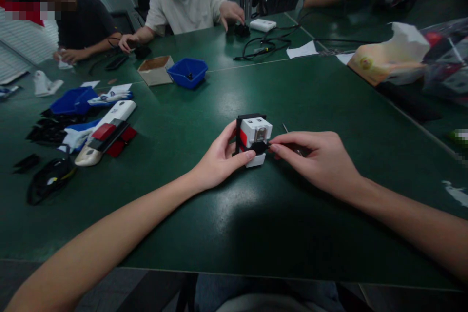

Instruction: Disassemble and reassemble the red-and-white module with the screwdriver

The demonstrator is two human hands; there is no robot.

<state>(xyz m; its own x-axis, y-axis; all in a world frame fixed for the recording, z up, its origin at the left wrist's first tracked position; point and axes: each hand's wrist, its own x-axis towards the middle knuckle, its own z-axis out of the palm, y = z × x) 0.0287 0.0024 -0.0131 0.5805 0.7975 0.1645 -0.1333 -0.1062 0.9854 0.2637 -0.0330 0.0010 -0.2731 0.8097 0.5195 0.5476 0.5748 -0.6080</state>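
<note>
A small white device (258,127) with a red side and a black frame stands near the middle of the green table (175,131). Around its left side wraps my left hand (219,158), the thumb lying across the lower front. At the device's right edge my right hand (314,156) pinches with thumb and forefinger, touching a small black part (259,147); exactly what the fingertips hold is too small to tell. A thin dark metal tool (285,128) sticks out behind the right fingers, partly hidden by them.
On the left lie a white and red tool (106,131), gloves, a black cable coil (53,178) and a blue bin (75,101). Farther back are a cardboard box (156,70), another blue bin (188,73) and cables. A tissue pack (387,61) lies right. Other people sit across.
</note>
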